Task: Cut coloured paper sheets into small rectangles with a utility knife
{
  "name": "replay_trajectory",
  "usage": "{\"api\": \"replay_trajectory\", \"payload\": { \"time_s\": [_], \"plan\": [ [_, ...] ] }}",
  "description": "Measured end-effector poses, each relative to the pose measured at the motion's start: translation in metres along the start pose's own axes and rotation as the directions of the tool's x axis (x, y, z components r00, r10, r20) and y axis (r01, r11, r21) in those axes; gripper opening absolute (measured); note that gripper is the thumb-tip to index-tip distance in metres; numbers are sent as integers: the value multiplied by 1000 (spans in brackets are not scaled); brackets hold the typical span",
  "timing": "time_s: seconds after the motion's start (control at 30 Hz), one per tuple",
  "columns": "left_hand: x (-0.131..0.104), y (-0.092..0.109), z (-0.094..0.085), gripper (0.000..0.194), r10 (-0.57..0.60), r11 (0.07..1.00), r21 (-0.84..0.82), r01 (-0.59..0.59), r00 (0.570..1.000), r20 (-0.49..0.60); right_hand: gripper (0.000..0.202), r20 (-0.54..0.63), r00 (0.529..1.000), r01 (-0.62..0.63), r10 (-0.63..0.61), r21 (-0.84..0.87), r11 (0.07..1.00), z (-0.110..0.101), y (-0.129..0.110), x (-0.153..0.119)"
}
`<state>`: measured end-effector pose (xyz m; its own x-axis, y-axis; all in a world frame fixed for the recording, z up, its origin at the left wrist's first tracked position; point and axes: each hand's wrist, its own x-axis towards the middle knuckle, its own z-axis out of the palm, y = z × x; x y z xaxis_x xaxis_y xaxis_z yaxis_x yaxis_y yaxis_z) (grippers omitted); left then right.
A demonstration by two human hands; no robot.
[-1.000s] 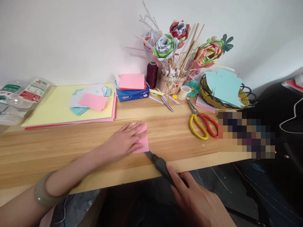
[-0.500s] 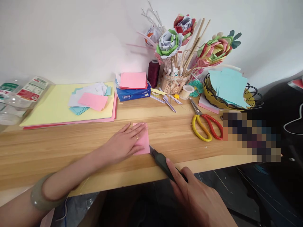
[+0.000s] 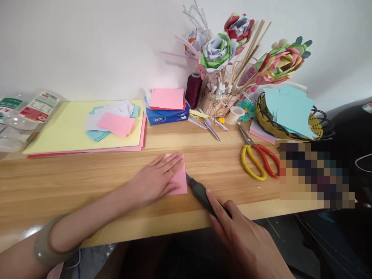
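Observation:
A small pink paper [image 3: 180,180] lies flat on the wooden table. Across its left part rests my left hand [image 3: 158,174], flat with fingers stretched out, covering much of it. A ring and a bracelet are on that hand and forearm. My right hand [image 3: 232,224] is closed round a utility knife [image 3: 202,195] with a dark green handle, the index finger laid along its top. The knife's blade points away to the left, its tip at the paper's right edge, around the middle.
Large scissors [image 3: 254,155] lie to the right, near a basket of blue paper [image 3: 289,110]. Behind stand a blue tissue pack [image 3: 167,116], a thread spool [image 3: 193,91] and a pot of paper flowers [image 3: 217,102]. Stacked coloured sheets [image 3: 61,131] and plastic bottles [image 3: 31,116] are left.
The knife tip has slid a little farther along the paper's right edge, away from me. My left hand stays on the paper. The whole view has shifted slightly.

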<state>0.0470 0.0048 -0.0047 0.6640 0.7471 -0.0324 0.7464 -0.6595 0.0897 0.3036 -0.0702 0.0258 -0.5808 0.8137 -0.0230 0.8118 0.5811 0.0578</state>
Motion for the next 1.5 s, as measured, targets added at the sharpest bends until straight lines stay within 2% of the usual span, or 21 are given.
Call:
{"api": "replay_trajectory", "payload": {
  "time_s": [0.07,0.23,0.3,0.67,0.83,0.97,1.03,1.1,1.17,1.2,1.27,1.37,1.5],
  "plan": [
    [0,-1,2,63,-3,1000,17,3,1000,-15,40,-17,1000,18,-19,-25,1000,1,2,3],
    [0,-1,7,63,2,999,33,-1,999,-36,43,-216,976,-33,13,-89,995,5,3,16],
    [0,-1,9,64,1,1000,30,0,999,-39,43,-249,968,-42,16,-103,994,5,3,22],
    [0,0,13,70,-5,999,38,7,998,-56,44,-238,971,-41,12,-118,992,6,12,41],
    [0,-1,13,69,-10,1000,-12,9,999,-50,39,-234,970,-110,62,-197,974,7,21,50],
    [-2,-4,8,64,-12,992,-129,6,999,-45,42,-173,974,-190,149,-254,948,6,34,63],
    [-3,-7,4,55,-6,973,-230,-15,996,-89,46,-151,969,-230,195,-268,935,6,41,74],
    [-3,-10,0,41,-24,938,-343,-47,980,-198,46,-149,961,-266,232,-270,926,6,48,86],
    [0,-11,-6,33,-95,906,-421,-48,945,-313,45,-170,953,-287,251,-241,927,6,55,99],
    [3,-12,-9,32,-148,897,-442,-15,932,-331,45,-184,950,-289,251,-221,931,7,59,105],
    [10,-12,-15,36,-263,889,-441,121,924,-278,43,-216,948,-275,234,-183,944,8,66,118],
    [23,-12,-25,41,-376,882,-343,324,922,-97,44,-270,947,-221,174,-153,963,7,72,132],
    [36,-16,-36,14,-376,893,-267,364,926,3,48,-362,928,-130,90,-86,988,2,73,143]
  ]
}}
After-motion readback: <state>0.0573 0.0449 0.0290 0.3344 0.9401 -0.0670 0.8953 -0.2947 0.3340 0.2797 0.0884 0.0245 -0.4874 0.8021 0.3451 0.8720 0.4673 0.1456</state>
